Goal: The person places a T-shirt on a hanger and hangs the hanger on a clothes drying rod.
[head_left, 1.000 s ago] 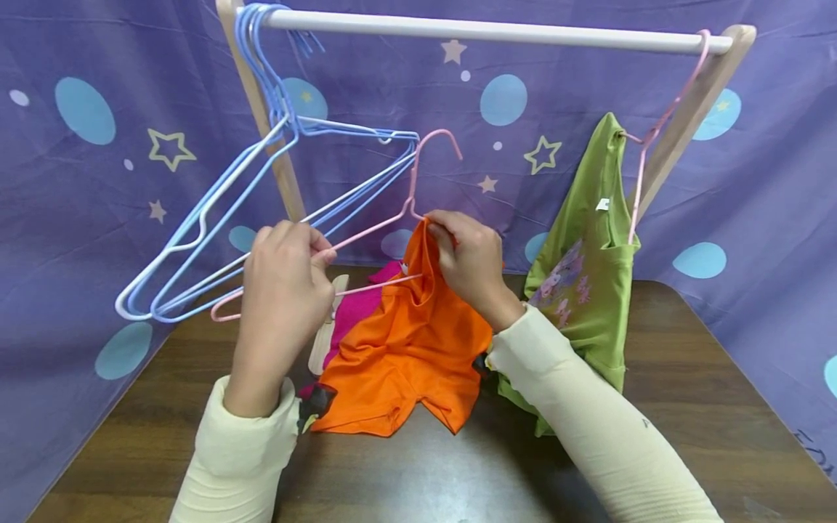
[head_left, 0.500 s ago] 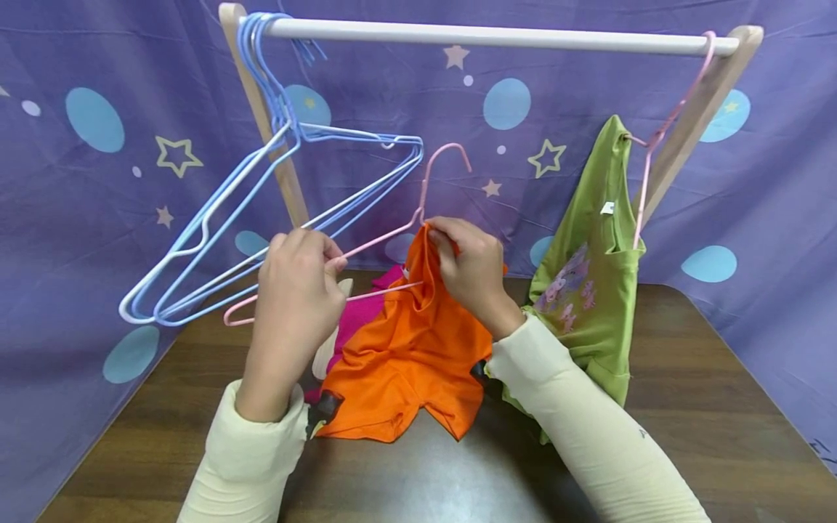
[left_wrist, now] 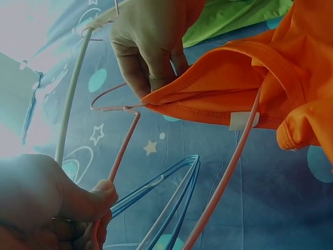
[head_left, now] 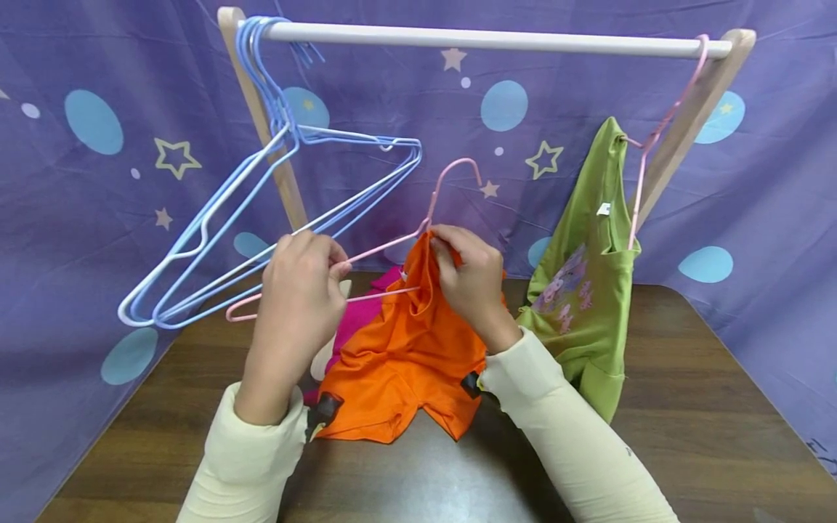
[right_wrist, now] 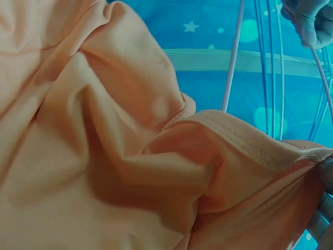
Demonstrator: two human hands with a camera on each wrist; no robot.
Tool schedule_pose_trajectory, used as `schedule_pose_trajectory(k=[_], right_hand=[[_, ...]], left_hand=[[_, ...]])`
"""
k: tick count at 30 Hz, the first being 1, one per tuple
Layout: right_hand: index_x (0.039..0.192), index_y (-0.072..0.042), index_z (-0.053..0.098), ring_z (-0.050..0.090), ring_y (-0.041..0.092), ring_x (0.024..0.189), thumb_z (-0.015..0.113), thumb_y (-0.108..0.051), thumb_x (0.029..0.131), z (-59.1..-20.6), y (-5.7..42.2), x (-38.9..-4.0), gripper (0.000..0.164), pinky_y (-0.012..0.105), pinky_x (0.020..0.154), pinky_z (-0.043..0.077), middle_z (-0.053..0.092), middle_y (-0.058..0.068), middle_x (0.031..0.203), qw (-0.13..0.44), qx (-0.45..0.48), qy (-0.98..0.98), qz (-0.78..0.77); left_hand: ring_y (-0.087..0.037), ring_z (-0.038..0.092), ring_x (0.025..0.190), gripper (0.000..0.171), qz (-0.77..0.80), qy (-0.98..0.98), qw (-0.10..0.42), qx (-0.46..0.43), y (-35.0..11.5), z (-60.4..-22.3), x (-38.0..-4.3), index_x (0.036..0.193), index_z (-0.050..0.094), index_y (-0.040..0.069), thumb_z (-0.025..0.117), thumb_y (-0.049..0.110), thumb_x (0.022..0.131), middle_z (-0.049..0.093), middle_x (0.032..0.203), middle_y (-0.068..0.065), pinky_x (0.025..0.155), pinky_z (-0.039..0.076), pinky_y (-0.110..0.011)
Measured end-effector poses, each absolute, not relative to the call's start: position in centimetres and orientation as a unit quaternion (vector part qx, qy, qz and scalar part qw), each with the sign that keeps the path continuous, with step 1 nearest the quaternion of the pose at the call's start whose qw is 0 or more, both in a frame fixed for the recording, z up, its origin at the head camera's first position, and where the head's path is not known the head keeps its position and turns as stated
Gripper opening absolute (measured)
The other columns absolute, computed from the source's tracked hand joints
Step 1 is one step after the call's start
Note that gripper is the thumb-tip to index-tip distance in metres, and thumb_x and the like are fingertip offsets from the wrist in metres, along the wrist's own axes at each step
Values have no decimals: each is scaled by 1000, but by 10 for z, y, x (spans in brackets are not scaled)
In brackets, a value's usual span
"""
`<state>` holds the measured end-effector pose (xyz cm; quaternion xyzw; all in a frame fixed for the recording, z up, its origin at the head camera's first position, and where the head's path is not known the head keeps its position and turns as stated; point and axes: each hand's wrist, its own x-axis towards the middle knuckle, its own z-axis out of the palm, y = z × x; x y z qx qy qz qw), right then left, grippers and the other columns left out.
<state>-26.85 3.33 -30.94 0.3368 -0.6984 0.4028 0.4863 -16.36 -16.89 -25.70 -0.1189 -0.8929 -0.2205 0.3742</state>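
Observation:
My left hand [head_left: 297,305] pinches one arm of a pink hanger [head_left: 386,247], whose hook stands up and points right. With my right hand [head_left: 472,280] I pinch the top edge of an orange garment [head_left: 399,363], close by the hanger's neck. The hanger's far end is hidden inside the orange cloth, and its lower bar [left_wrist: 223,182] runs in through the garment's opening in the left wrist view. A white label [left_wrist: 243,121] shows at that opening. The garment's two short legs hang down at the table. In the right wrist view, orange folds [right_wrist: 130,172] fill most of the frame.
A white rail [head_left: 490,38] on wooden posts spans the back. Several blue and white hangers [head_left: 196,232] hang at its left end. A green garment [head_left: 588,305] hangs from a pink hanger at the right. Magenta cloth [head_left: 356,319] lies behind the orange garment on the wooden table [head_left: 706,407].
The pink hanger's hook has sunk lower and leans further right. My right hand has moved down slightly with the orange edge; my left hand has shifted a little right.

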Motion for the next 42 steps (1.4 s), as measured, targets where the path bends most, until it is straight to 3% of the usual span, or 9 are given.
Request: schedule_pose_trajectory(k=[13,19,22,27,33,38,42], right_hand=[[101,3,77,73,29,88,71,1,92,-317,37,-264,11,41,84,59,76,16,95,496,311,-696,414],[101,3,77,73,29,87,71,1,92,-324,40,-266,11,41,83,58,76,15,95,493,285,-702,427],[101,3,77,73,29,86,71,1,92,-325,43,-267,11,42,81,58,76,15,95,497,266,-704,433],[100,3,77,73,29,83,72,1,91,-324,47,-269,10,43,77,58,76,17,93,506,244,-698,445],[98,4,77,72,28,79,72,3,90,-319,51,-269,10,43,75,57,75,16,90,515,237,-687,455],[98,3,77,72,28,80,72,4,89,-316,53,-268,10,42,77,57,76,15,90,523,230,-677,464],[98,3,78,73,28,83,72,5,89,-314,56,-266,11,40,78,57,76,14,92,530,227,-670,468]], left_hand=[[-37,53,84,9,-231,-867,414,-151,-162,-260,-166,89,69,-5,76,1,89,63,88,-18,80,46,-47],[-32,55,84,10,-223,-854,409,-231,-155,-263,-165,90,70,-2,77,6,90,64,88,-15,77,48,-41],[-26,56,84,11,-224,-859,358,-289,-152,-264,-163,91,71,2,78,10,90,64,88,-8,76,49,-35],[-19,58,90,14,-184,-901,223,-324,-145,-267,-165,96,74,10,75,24,94,65,92,1,81,51,-36],[-23,65,104,28,-134,-939,98,-301,-139,-278,-172,111,73,6,70,30,98,69,109,-4,95,52,-42],[-33,61,121,47,-87,-955,48,-280,-132,-291,-180,131,63,-3,68,31,99,65,129,-16,108,46,-47],[-38,51,136,61,-63,-959,56,-269,-125,-300,-187,144,52,-6,68,32,99,54,145,-21,117,35,-50]])
